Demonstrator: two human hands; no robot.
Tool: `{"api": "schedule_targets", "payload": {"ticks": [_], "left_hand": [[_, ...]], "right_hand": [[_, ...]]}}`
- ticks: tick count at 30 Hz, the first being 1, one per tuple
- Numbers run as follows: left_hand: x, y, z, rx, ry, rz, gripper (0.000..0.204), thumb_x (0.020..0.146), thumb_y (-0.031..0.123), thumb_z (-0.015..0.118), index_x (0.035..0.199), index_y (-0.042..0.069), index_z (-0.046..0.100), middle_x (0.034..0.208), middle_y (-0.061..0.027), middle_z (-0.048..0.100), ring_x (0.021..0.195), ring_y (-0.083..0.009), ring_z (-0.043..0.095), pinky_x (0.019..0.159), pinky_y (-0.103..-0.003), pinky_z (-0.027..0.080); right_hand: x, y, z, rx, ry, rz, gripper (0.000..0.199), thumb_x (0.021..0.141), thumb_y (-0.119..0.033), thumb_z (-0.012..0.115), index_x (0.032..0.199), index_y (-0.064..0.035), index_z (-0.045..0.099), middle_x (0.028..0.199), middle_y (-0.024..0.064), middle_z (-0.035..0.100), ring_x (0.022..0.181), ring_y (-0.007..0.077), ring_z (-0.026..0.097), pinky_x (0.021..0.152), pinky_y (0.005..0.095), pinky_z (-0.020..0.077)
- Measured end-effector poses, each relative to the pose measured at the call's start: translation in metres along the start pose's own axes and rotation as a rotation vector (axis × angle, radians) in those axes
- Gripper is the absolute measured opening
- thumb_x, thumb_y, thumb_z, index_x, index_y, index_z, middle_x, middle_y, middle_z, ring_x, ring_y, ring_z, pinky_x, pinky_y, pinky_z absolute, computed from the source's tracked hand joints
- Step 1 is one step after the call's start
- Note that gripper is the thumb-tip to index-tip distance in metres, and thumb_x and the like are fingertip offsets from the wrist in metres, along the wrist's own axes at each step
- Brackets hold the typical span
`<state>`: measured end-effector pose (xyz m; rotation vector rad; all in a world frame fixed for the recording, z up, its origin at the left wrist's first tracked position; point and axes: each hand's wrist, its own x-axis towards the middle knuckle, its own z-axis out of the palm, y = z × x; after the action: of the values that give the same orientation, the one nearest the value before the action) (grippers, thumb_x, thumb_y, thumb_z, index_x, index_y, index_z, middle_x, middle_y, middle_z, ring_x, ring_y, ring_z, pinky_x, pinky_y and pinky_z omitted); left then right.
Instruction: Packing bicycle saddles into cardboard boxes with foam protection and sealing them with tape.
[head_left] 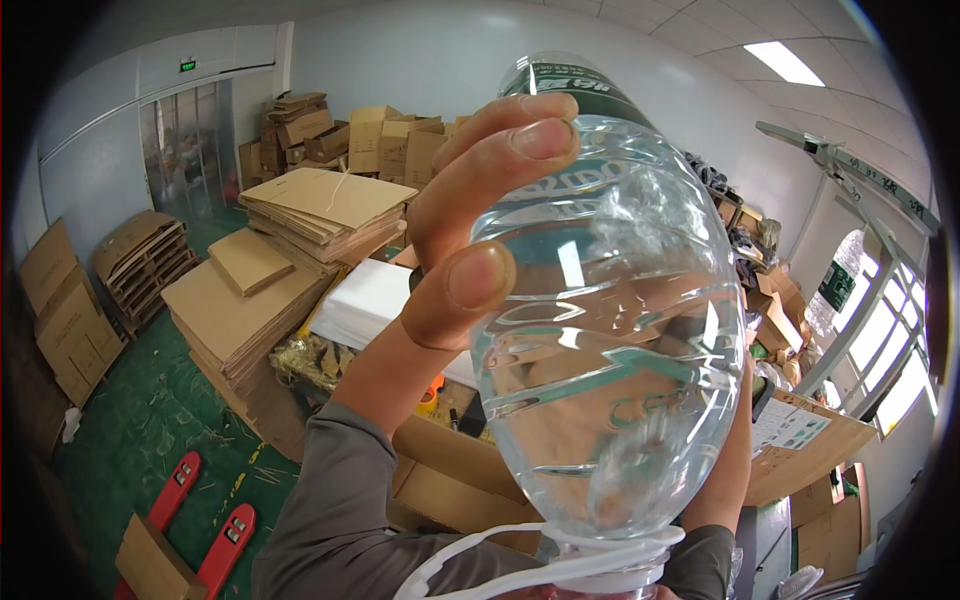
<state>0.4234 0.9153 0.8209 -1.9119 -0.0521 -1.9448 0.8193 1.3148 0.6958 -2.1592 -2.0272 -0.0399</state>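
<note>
A large clear plastic water bottle (610, 340) fills the middle of the head view, very close, with its neck toward the bottom edge and its green-labelled end away from me. A white plastic carry loop (480, 560) circles its neck. My left hand (450, 215) grips the bottle's left side, fingers curled over its upper part and thumb lower down, pressed near its edge. On the right, my right forearm (735, 470) rises from a grey sleeve and passes behind the bottle. The bottle hides my right hand and its fingers.
Stacked flat cardboard (225, 305) and white sheets (365, 305) lie left of the bottle. Red pallet-jack forks (228, 545) rest on the green floor. Cartons (385, 140) line the back wall. A metal frame (850, 370) stands at right, with another bottle (838, 280) beside it.
</note>
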Motion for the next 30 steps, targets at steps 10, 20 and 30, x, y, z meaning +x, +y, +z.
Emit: {"api": "schedule_targets", "payload": {"ticks": [10, 20, 30], "left_hand": [[0.003, 0.004, 0.000, 0.030, -0.007, -0.031, 0.047, 0.119, 0.043, 0.048, 0.158, 0.018, 0.051, 0.157, -0.0219, 0.055, 0.145, -0.0352, 0.056, 0.113, -0.045, 0.057], [0.007, 0.009, 0.000, 0.054, -0.016, -0.065, 0.045, 0.118, 0.043, 0.050, 0.158, 0.021, 0.051, 0.156, -0.0218, 0.055, 0.143, -0.0362, 0.057, 0.113, -0.046, 0.057], [0.006, -0.029, -0.009, 0.083, -0.072, 0.247, 0.058, 0.116, 0.049, 0.048, 0.155, 0.006, 0.058, 0.157, -0.0254, 0.055, 0.142, -0.0311, 0.057, 0.117, -0.046, 0.053]], "right_hand": [[-0.005, -0.003, -0.005, 0.012, -0.002, 0.016, 0.076, 0.077, -0.054, 0.089, 0.136, -0.0058, 0.079, 0.139, 0.0188, 0.078, 0.132, 0.0371, 0.073, 0.112, 0.0498, 0.0547], [-0.011, -0.002, -0.006, 0.019, 0.016, 0.013, 0.075, 0.077, -0.052, 0.088, 0.135, -0.0053, 0.079, 0.138, 0.0189, 0.079, 0.131, 0.0367, 0.074, 0.112, 0.0479, 0.0564], [-0.015, -0.002, -0.006, 0.004, 0.022, 0.007, 0.073, 0.079, -0.052, 0.087, 0.134, -0.0053, 0.080, 0.137, 0.0184, 0.079, 0.130, 0.0362, 0.075, 0.111, 0.0476, 0.0567]]}}
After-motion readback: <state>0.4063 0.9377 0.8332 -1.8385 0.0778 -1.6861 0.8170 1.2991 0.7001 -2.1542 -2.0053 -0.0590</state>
